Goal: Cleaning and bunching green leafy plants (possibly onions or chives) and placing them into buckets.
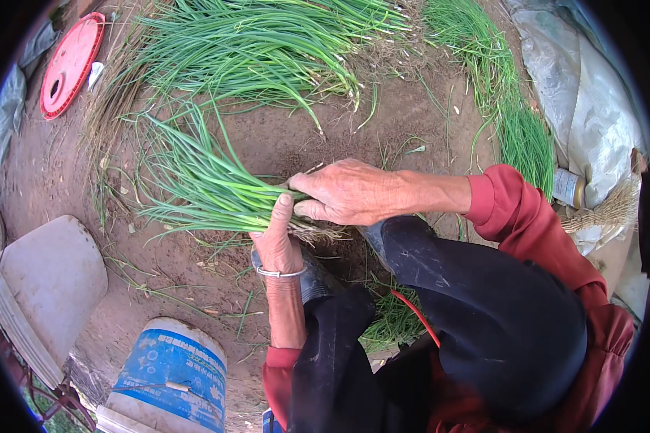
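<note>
A bunch of green onions (209, 187) lies across my left hand (278, 242), its green tops pointing to the upper left and its rooty white ends to the right. The left fingers are wrapped under the stems, with the thumb up along the near side. From the right, my right hand (347, 193) pinches at the bunch near the white ends, thumb and forefinger together. Whether single stalks are between these fingertips is hidden. Beyond both hands, a large heap of green onions (253, 54) is spread on the soil, roots toward the right.
Another row of thin green onions (509, 108) runs down the right, beside plastic sheeting (570, 94) and a can (568, 189). A red lid (72, 65) is at upper left. White buckets (54, 281) and a blue-labelled bucket (170, 375) stand at left. Loose stalks litter the dirt.
</note>
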`<state>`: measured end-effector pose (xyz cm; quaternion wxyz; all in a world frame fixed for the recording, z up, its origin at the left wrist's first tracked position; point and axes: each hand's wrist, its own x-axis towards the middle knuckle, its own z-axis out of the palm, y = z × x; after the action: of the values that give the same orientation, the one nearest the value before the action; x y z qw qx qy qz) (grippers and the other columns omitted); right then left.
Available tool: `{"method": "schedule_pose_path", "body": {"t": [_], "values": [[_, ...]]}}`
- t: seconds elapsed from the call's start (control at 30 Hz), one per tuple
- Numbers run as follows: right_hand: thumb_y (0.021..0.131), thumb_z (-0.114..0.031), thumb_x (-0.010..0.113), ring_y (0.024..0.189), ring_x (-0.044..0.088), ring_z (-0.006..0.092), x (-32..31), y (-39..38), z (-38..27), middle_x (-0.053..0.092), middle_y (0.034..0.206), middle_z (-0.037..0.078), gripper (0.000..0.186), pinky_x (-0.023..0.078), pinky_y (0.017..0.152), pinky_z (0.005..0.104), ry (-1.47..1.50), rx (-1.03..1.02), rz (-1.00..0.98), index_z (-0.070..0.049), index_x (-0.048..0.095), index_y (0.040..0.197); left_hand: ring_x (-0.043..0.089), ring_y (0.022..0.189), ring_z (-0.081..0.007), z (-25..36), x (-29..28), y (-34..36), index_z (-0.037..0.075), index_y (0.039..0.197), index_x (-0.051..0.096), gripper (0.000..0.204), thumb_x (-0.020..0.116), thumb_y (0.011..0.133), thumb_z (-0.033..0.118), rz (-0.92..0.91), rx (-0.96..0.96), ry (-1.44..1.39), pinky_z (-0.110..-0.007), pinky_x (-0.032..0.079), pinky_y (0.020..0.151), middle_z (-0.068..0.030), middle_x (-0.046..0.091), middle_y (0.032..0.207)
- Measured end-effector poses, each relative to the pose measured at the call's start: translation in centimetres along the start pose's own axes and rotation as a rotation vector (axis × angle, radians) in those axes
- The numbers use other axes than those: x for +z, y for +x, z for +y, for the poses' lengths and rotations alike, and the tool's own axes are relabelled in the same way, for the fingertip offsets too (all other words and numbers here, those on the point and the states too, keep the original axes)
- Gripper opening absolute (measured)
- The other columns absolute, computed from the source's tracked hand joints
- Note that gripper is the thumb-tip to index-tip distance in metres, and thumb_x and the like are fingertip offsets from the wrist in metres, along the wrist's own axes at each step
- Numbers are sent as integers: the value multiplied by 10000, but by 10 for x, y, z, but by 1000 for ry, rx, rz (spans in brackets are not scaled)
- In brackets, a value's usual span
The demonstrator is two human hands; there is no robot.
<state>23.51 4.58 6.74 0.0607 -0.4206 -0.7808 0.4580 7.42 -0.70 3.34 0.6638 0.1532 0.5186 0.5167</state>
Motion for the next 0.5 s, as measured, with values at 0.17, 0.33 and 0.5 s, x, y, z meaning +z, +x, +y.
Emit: {"method": "schedule_pose_path", "body": {"t": [0.17, 0.33, 0.5], "values": [[834, -292, 579, 752, 605, 305, -21, 17, 59, 603, 810, 168, 366, 481, 694, 441, 12, 289, 391, 48, 524, 959, 584, 909, -222, 20, 1, -4, 39, 1090, 519, 263, 601, 873, 162, 32, 107, -201, -392, 509, 810, -94, 587, 1002], [802, -225, 620, 759, 620, 302, -8, 32, 81, 617, 807, 172, 304, 490, 701, 412, -30, 356, 402, 20, 536, 962, 580, 851, -203, 8, -8, 1, 49, 1079, 529, 269, 639, 861, 162, 54, 57, -240, -362, 506, 787, -64, 588, 913], [796, -196, 640, 740, 587, 323, 21, 16, 16, 568, 780, 134, 214, 482, 679, 404, 4, -34, 301, -29, 530, 874, 565, 894, -172, -6, -5, 2, -9, 1150, 509, 391, 685, 821, 108, 95, -59, -91, -335, 473, 842, -102, 602, 1008]]}}
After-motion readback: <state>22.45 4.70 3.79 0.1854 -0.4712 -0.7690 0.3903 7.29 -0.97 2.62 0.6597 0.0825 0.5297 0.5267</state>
